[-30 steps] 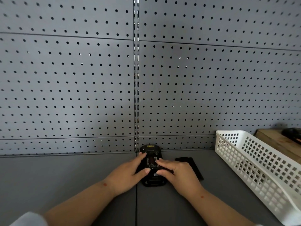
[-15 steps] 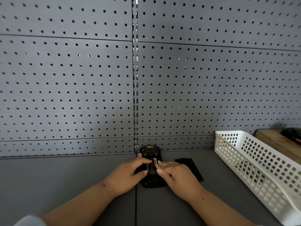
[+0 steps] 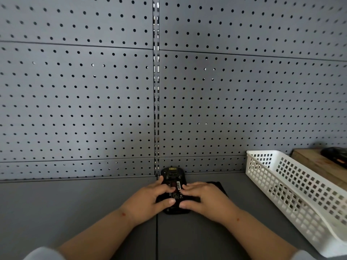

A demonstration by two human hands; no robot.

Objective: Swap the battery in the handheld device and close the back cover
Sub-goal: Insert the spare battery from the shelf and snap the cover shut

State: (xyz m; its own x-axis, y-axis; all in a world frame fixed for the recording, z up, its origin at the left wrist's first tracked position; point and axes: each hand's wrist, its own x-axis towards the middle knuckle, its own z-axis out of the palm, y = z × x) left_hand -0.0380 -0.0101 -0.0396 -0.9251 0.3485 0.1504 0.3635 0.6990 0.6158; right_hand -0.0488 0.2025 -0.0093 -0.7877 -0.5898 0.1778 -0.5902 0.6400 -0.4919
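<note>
A black handheld device (image 3: 173, 174) lies face down on the grey shelf (image 3: 78, 207), its top end against the pegboard wall. Its back is uncovered and a battery (image 3: 176, 190) with a white label shows in the bay. My left hand (image 3: 148, 201) grips the device's left side with the thumb across its lower part. My right hand (image 3: 204, 200) rests on the right side, fingertips on the battery. A flat black piece, probably the back cover (image 3: 219, 186), lies on the shelf just right of the device, mostly hidden by my right hand.
A white plastic lattice basket (image 3: 293, 192) stands on the shelf to the right. Behind it is a wooden box (image 3: 315, 164) with a dark object (image 3: 336, 154) on top. The grey pegboard wall (image 3: 93, 102) rises directly behind the device.
Both hands stay on the device. The fingertips have shifted slightly over the battery, and the left thumb has slid lower across the device. The device itself has not moved.
</note>
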